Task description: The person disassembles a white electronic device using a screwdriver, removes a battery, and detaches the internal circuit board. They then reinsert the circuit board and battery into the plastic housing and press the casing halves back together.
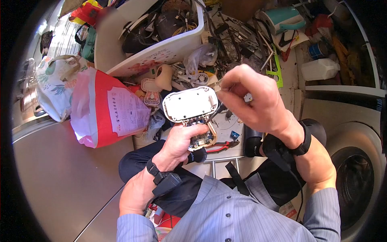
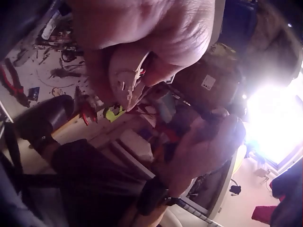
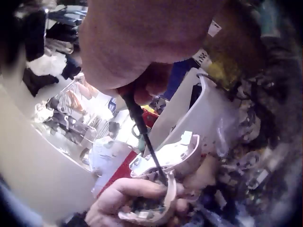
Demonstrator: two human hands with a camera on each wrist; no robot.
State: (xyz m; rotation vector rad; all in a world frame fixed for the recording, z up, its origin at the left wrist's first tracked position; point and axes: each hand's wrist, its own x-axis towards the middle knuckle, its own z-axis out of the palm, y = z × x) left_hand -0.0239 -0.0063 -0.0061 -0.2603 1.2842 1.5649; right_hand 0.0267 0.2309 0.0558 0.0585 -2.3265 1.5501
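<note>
My left hand (image 1: 177, 143) grips a small white plastic device casing (image 1: 190, 104), its thumb laid across the lower half. The casing lies opened out, with a pale panel above and an exposed circuit board (image 1: 197, 142) below. My right hand (image 1: 258, 99) is up to the right of it, fingers curled round the black handle of a screwdriver (image 3: 135, 111). In the right wrist view the thin shaft slants down, its tip right at the casing's edge near the left thumb. The left wrist view shows the casing edge-on, partly hidden by the left hand.
Red-handled pliers (image 1: 221, 147) lie on the floor below the casing. A large white bin (image 1: 161, 56) of parts stands ahead, with a red and white bag (image 1: 109, 109) at left. Loose scrap, a bright green piece (image 1: 276, 68) and a white jug (image 1: 320, 69) lie further right.
</note>
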